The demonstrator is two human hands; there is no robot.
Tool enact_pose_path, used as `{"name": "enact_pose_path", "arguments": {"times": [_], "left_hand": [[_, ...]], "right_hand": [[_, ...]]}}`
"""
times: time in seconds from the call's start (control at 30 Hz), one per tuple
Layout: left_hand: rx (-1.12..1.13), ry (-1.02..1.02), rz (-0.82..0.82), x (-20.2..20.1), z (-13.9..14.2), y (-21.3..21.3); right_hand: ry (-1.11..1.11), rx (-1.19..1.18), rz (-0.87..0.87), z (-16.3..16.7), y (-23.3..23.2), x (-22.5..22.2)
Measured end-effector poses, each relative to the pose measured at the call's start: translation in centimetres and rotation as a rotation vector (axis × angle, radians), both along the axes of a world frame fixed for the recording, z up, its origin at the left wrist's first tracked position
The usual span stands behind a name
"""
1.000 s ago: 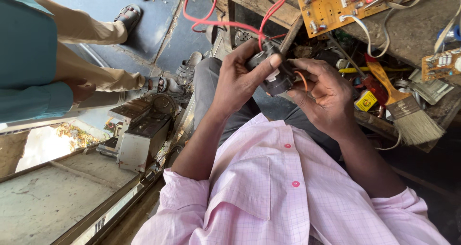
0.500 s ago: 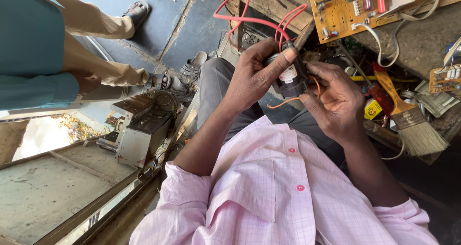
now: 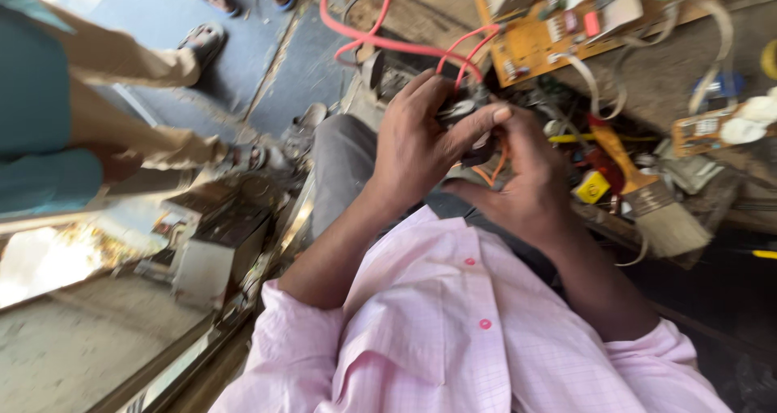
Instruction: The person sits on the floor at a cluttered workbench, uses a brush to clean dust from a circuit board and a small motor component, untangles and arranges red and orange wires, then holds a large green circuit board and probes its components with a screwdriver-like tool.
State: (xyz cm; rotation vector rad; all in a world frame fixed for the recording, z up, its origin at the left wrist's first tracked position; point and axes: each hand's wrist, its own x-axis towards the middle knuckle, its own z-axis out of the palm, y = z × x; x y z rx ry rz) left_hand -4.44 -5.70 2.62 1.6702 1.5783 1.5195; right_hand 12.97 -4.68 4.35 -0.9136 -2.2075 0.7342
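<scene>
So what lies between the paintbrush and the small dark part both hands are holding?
In the head view, the right hand sits between the small dark part and the paintbrush, then a yellow block among loose wires.

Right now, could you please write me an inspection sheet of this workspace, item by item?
Surface: dusty workbench, crowded.
Job's things: small dark part with red wires, held over the lap.
Clutter: orange circuit board, paintbrush, yellow item, small board.
Grippers: left hand and right hand both closed on the part; left fingers wrapped across it.
Cables: red cable looped from the part; white wires on the board.
Surroundings: another person's legs in sandals, metal box on the floor.
</scene>
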Motion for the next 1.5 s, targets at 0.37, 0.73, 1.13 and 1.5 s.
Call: {"name": "enact_pose_path", "arguments": {"times": [0.37, 0.73, 1.13, 1.5], "left_hand": [[0.082, 0.234, 0.087, 3.7, 1.7, -0.5], [0.100, -0.332, -0.119, 2.1, 2.6, -1.6], [-0.048, -0.676, -0.645, -3.3, 2.7, -3.1], [0.100, -0.344, -0.300, 0.1, 1.2, 1.8]], "right_hand": [[-0.022, 0.159, -0.080, -1.2, 1.1, 0.9], [0.559, -0.553, 0.100, 3.3, 6.9, 5.2], [0.285, -0.452, 0.189, 7.4, 9.7, 7.6], [0.042, -0.163, 0.262, 8.3, 9.4, 6.8]]}}
